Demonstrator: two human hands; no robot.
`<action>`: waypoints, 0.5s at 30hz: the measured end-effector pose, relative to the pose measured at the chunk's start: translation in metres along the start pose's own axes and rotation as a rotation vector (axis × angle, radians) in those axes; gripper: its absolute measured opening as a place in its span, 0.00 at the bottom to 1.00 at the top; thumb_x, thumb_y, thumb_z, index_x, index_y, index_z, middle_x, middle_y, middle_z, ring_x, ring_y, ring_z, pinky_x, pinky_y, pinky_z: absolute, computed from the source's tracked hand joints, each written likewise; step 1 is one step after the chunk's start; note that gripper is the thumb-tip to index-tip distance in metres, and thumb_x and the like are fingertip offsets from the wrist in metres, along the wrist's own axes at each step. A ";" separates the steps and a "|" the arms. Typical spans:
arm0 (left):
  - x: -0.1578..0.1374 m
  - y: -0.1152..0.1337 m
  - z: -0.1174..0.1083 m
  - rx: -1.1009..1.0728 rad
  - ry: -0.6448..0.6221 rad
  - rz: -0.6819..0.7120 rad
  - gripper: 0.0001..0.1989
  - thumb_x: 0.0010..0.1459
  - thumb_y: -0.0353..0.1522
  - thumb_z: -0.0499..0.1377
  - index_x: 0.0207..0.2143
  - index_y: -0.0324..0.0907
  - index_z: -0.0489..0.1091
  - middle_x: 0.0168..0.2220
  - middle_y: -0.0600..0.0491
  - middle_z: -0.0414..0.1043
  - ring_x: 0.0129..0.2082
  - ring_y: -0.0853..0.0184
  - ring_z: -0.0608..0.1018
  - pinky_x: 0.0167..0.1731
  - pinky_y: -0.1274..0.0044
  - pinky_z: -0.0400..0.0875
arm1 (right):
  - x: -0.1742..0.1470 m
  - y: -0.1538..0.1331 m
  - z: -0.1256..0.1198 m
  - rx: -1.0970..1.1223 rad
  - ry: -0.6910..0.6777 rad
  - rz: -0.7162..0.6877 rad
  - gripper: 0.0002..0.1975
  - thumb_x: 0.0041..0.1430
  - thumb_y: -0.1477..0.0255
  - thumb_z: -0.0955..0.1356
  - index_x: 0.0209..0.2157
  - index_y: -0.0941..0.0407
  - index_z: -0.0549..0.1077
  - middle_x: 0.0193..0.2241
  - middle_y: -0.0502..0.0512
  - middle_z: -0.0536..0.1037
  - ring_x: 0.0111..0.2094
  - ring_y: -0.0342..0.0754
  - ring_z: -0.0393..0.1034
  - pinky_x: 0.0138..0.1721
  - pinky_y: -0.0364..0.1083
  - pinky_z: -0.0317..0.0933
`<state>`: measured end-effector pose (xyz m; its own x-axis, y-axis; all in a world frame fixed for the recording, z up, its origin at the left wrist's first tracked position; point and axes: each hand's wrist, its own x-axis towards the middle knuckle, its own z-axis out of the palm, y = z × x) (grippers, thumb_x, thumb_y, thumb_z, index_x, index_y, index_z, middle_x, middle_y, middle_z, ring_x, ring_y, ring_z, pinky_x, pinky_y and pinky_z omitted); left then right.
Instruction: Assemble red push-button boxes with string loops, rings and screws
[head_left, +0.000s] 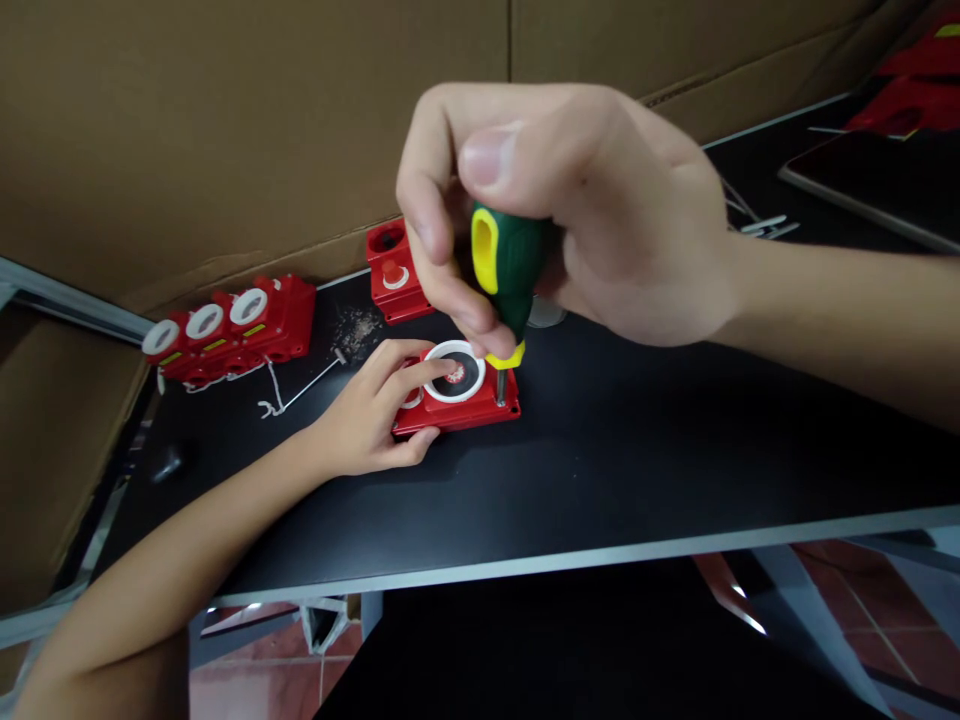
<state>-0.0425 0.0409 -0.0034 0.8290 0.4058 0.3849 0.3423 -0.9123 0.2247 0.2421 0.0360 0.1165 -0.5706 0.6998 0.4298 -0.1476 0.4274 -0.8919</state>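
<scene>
My right hand (570, 200) is wrapped round the green and yellow handle of a screwdriver (510, 260), held upright with its shaft pointing down. The tip meets the right end of a red plastic housing (480, 405) lying on the black table; the screw itself is too small to make out. That housing has a white ring round a dark disc with a red and white centre. My left hand (390, 405) grips the housing from the left, a finger resting across the ring and the thumb along the near side.
At the left stands a red unit (277, 320) with several white rings and a white cord. Another red housing (397, 285) sits behind my hands, near dark debris (356, 330). A small black object (167, 462) lies at left. Cardboard (300, 120) walls the back; red parts (915, 90) are far right.
</scene>
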 end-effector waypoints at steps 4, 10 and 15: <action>0.000 0.000 -0.002 -0.024 0.003 0.007 0.36 0.71 0.40 0.67 0.77 0.50 0.61 0.64 0.37 0.73 0.59 0.46 0.81 0.57 0.54 0.84 | 0.004 0.007 -0.014 -0.368 0.020 -0.157 0.30 0.85 0.58 0.60 0.24 0.51 0.61 0.26 0.49 0.71 0.28 0.40 0.63 0.38 0.42 0.66; 0.002 0.002 -0.002 -0.048 0.006 0.060 0.33 0.72 0.39 0.66 0.76 0.50 0.62 0.64 0.37 0.74 0.60 0.46 0.82 0.57 0.55 0.85 | 0.008 0.022 -0.033 -0.660 -0.088 -0.307 0.18 0.81 0.70 0.56 0.33 0.52 0.66 0.29 0.43 0.66 0.30 0.38 0.57 0.40 0.42 0.59; 0.002 0.002 -0.001 -0.074 0.003 0.091 0.37 0.68 0.38 0.69 0.75 0.52 0.63 0.65 0.37 0.75 0.60 0.45 0.84 0.58 0.53 0.85 | 0.008 0.009 -0.025 -0.681 -0.101 -0.296 0.17 0.76 0.75 0.68 0.30 0.56 0.64 0.24 0.40 0.64 0.26 0.33 0.53 0.29 0.35 0.46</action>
<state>-0.0408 0.0393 -0.0014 0.8540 0.3217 0.4090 0.2320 -0.9389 0.2541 0.2563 0.0601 0.1151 -0.6606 0.4591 0.5940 0.2079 0.8722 -0.4428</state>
